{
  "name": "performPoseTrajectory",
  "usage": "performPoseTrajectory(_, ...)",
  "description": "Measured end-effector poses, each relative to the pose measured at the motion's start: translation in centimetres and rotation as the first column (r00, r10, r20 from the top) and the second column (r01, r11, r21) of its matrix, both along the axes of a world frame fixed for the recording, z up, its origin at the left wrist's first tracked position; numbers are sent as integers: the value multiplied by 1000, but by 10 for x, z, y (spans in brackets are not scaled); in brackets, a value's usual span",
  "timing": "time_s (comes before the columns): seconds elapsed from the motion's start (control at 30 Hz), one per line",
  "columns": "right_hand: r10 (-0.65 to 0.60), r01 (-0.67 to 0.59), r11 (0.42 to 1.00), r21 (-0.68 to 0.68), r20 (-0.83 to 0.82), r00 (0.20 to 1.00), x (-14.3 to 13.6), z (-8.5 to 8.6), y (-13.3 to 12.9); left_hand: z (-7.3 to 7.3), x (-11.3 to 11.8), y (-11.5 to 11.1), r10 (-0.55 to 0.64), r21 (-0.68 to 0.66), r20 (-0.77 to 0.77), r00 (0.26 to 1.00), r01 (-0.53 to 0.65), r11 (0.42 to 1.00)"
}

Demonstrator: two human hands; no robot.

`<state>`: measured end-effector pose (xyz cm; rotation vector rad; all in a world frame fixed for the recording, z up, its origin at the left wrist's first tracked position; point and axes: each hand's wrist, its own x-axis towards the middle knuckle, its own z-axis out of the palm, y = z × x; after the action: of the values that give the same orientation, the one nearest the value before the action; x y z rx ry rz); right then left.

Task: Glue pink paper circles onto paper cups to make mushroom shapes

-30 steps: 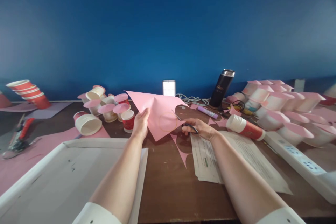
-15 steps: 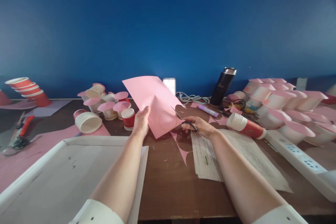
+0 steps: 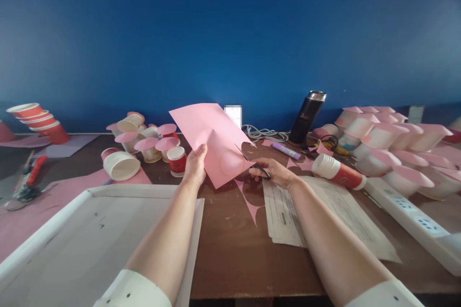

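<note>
My left hand (image 3: 195, 167) grips the lower left edge of a pink paper sheet (image 3: 212, 139), thumb on top, holding it up above the table. A drawn circle outline shows near the sheet's lower right corner. My right hand (image 3: 272, 172) is closed round the dark handles of a pair of scissors (image 3: 261, 171). Their blades reach into the sheet's right edge beside the circle, where a cut has been made. Below the sheet, a pointed pink paper scrap (image 3: 248, 204) lies on the brown table (image 3: 230, 259).
Left are a white tray (image 3: 90, 192), paper cups with pink discs (image 3: 146, 144) and stacked red cups (image 3: 43, 124). Right are printed papers (image 3: 342, 216), a power strip (image 3: 406, 220), a red cup stack (image 3: 338, 172), a black flask (image 3: 307, 117), a purple glue stick (image 3: 285, 150) and several pink-topped cups (image 3: 389, 139).
The sheet has shifted very slightly and the circle outline shows a little more fully. Both hands keep nearly the same place and grip.
</note>
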<state>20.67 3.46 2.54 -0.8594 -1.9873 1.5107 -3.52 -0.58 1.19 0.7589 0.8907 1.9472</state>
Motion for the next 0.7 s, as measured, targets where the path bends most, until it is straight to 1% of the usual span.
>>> performPoseTrajectory(0.2,-21,21,1000,-15,-25,999,-1,0,-1,-1,0,1,-22,19,5,1000,22,1000)
performPoseTrajectory(0.37,-30,30,1000,-5,-22,999,-2,-1,-1,-3,-1,1,-26,5,-8,1000,26,1000)
performPoseTrajectory(0.7,-40,40,999,28,5,999,-3,-2,1,-3,-1,2,-30,16,3,1000,30,999)
